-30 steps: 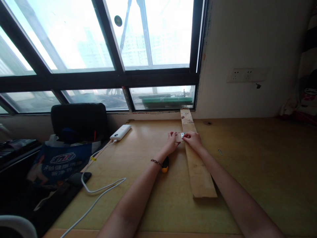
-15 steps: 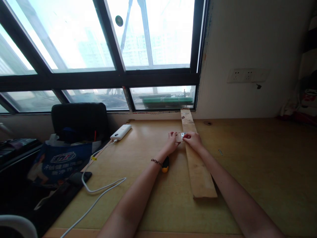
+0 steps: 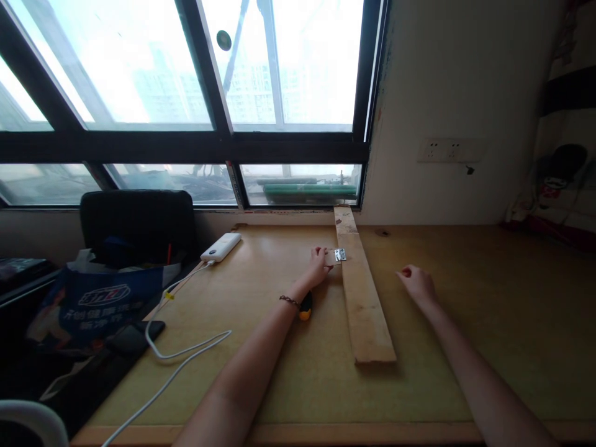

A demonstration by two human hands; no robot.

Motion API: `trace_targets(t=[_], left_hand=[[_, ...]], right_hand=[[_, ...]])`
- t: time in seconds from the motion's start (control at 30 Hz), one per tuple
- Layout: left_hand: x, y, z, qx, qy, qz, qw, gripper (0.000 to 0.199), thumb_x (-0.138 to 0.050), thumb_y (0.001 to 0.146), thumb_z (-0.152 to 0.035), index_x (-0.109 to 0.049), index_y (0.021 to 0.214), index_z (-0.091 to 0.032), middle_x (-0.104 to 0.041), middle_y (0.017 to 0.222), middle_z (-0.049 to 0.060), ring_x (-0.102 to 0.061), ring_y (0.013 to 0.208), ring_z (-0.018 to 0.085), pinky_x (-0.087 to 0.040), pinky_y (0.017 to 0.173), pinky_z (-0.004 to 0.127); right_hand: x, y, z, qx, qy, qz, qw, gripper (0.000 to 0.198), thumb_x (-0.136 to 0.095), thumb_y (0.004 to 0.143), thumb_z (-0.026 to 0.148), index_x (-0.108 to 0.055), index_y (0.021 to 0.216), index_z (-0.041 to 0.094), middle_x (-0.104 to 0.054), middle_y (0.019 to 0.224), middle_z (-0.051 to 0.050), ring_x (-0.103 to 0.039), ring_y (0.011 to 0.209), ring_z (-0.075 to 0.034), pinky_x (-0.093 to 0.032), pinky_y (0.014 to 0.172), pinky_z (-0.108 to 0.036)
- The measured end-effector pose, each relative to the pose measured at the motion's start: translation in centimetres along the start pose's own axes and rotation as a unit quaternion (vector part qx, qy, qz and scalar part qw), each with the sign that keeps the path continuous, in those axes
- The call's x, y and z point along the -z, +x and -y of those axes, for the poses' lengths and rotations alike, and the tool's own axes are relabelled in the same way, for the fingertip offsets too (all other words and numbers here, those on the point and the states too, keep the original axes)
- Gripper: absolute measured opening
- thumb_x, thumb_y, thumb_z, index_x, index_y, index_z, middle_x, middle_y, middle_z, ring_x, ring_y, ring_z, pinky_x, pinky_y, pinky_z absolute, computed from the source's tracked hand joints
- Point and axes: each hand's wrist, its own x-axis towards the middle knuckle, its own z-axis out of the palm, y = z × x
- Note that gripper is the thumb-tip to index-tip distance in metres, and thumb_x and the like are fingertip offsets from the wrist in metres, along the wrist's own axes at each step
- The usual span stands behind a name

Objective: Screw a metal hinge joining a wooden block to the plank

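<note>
My left hand is closed on a small wooden piece that juts out left of a long wooden board. A silver metal hinge lies across the small piece and the board's left edge. Over the table to the right of the board, my right hand has its thumb and fingers pinched together. What it grips, if anything, I cannot make out. A black and orange tool handle lies by my left wrist, partly hidden by it.
A white power bank with a white cable lies on the table's left side. Beyond that edge stand a black chair and a blue bag. The board's far end reaches the window wall.
My right hand has left the hinge and moved right, to about where a small metal pin or screw lay; that piece no longer shows. My left hand keeps its hold. The view has shifted slightly.
</note>
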Motion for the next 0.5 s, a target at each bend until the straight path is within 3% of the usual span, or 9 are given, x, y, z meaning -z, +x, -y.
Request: trace_targets(t=[0.13, 0.5], left_hand=[[0.1, 0.0, -0.2, 0.008, 0.003, 0.006, 1.000, 0.057, -0.059, 0.068, -0.014, -0.034, 0.119, -0.015, -0.028, 0.123, 0.015, -0.036, 0.118, 0.026, -0.029, 0.102, 0.043], [0.2, -0.1, -0.6, 0.012, -0.012, 0.001, 1.000, 0.058, -0.059, 0.066, -0.012, -0.035, 0.119, -0.014, -0.030, 0.123, 0.016, -0.038, 0.118, 0.026, -0.029, 0.102, 0.044]], right_hand=[[-0.9, -0.6, -2.5, -0.038, 0.015, 0.042, 0.998, 0.019, -0.066, 0.063, 0.036, -0.063, 0.065, 0.017, -0.066, 0.066, -0.006, -0.060, 0.061, -0.017, -0.040, 0.054, -0.024], [-0.9, -0.5, -2.3, -0.031, 0.016, 0.033, 0.999, 0.005, -0.063, 0.059, 0.025, -0.065, 0.057, 0.021, -0.066, 0.063, -0.005, -0.061, 0.060, -0.019, -0.041, 0.053, -0.027]])
